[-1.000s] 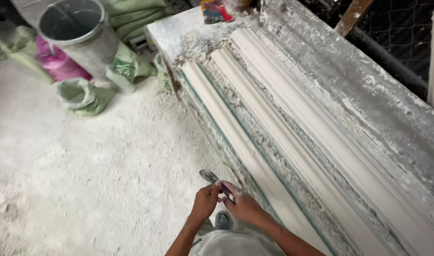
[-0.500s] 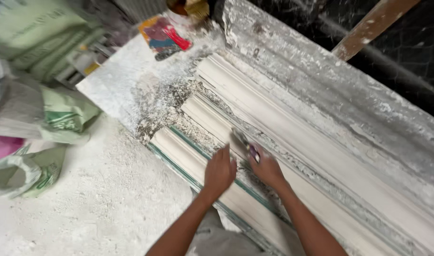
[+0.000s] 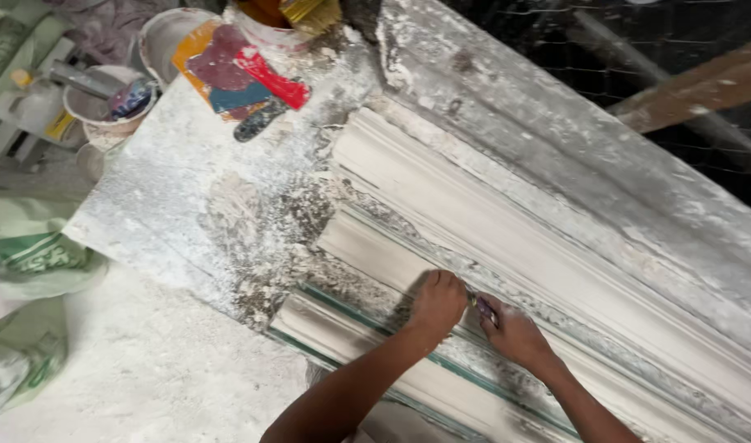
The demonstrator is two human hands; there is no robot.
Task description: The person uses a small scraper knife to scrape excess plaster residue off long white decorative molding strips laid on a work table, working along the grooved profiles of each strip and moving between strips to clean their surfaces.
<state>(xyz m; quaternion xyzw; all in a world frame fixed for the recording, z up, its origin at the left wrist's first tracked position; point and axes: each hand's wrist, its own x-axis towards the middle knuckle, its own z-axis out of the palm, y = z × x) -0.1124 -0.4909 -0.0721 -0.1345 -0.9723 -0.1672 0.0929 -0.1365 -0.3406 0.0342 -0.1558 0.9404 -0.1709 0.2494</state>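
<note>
Dusty plaster moulding (image 3: 507, 221) under both hands, left (image 3: 438, 302) and right (image 3: 512, 331), grip closed around a mostly hidden tool (image 3: 484, 310).

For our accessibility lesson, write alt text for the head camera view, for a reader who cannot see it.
Two bare hands, left hand and right hand, press a small scraper into a groove between long white plaster cornice mouldings on a dusty workbench. Small tubs and green sacks sit at left.

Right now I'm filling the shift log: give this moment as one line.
left hand: pressed on plaster cornice moulding | right hand: gripping small tool against moulding | bench: plaster-dusted
</note>
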